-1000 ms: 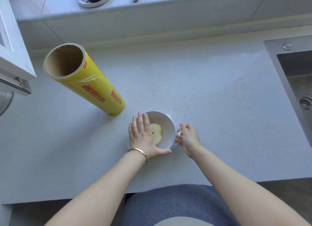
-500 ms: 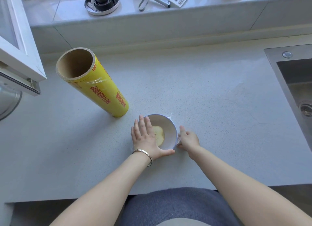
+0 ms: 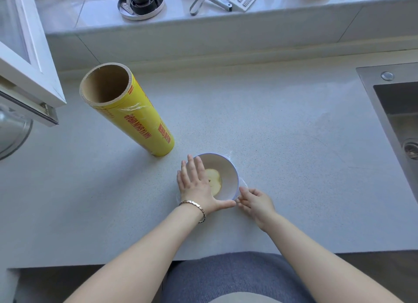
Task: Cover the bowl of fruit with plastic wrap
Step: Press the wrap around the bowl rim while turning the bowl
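A: What sits at the counter's point(image 3: 271, 126) near edge?

B: A round white bowl point(image 3: 228, 185) holding a pale apple slice point(image 3: 214, 181), clear crinkled film point(image 3: 243, 185) over it. The left hand point(image 3: 196, 187) lies flat, fingers spread, on top; the right hand point(image 3: 254, 202) pinches film at four o'clock.

A: Nearby?

B: A yellow cardboard-cored wrap roll point(image 3: 133, 115) stands at ten o'clock.

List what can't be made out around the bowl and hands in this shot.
- Head view: bowl left rim and part of the apple slice, hidden by the left hand.
- Plastic wrap: transparent, its full extent unclear.
- Right hand fingertips: the pinch is too small to confirm.
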